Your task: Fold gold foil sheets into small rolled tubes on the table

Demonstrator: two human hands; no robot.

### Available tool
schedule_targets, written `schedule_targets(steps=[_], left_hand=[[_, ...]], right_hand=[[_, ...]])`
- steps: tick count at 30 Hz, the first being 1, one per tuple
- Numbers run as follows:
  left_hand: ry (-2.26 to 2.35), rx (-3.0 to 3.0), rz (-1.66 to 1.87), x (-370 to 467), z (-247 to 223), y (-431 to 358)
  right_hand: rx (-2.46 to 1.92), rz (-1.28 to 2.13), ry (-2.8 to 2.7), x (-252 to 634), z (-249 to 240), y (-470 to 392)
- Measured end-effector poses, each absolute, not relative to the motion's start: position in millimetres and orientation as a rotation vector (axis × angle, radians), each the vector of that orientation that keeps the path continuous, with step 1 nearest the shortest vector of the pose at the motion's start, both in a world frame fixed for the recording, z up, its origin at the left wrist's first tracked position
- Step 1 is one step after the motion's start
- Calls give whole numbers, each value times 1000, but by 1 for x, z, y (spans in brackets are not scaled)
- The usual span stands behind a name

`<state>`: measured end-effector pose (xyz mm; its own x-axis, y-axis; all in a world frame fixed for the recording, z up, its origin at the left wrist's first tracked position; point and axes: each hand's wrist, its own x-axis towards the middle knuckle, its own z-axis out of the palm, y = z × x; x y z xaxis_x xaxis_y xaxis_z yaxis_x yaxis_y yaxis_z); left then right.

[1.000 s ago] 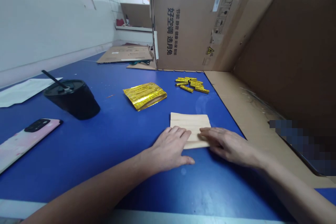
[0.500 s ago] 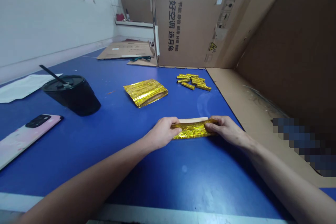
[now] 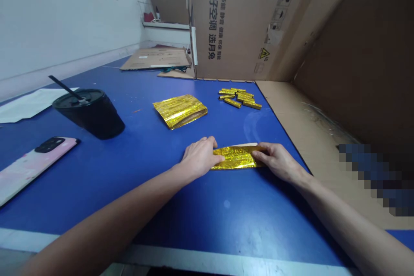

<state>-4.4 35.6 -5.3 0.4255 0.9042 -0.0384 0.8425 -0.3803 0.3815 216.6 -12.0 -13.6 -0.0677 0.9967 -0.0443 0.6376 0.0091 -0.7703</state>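
Low over the blue table, both of my hands hold a strip of shiny gold foil paper [image 3: 236, 157], one at each end. My left hand [image 3: 201, 155] has its thumb on the near face of the left end, the fingers behind. At the right end my right hand [image 3: 278, 159] pinches the foil with its thumb in front. A pale edge shows along the strip's far side. Beyond it lies a flat stack of gold foil sheets [image 3: 181, 110]. Several small gold foil rolls [image 3: 246, 98] lie in a loose pile farther back on the right.
On the left stand a black tumbler with a straw [image 3: 92, 112], a phone in a pink case [image 3: 30, 166] and a white sheet [image 3: 27, 105]. Large cardboard [image 3: 239, 30] walls the back and right. Flat cardboard [image 3: 158, 58] lies far back on the blue table [image 3: 207, 220].
My left thumb and fingers have spread wider at the left end. The foil strip now shows a broader, flatter gold face, and less of the pale edge is visible.
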Motion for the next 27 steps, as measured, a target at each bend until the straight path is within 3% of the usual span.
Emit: schedule_targets(steps=[12, 19, 27], left_hand=[[1038, 1775, 825, -11, -14, 34], [1018, 1698, 856, -9, -7, 29], [943, 1389, 981, -7, -15, 29]], right_hand=[[-1511, 452, -1507, 211, -14, -25], [-1353, 1037, -1117, 205, -8, -23], [-1258, 1033, -1044, 197, -9, -30]])
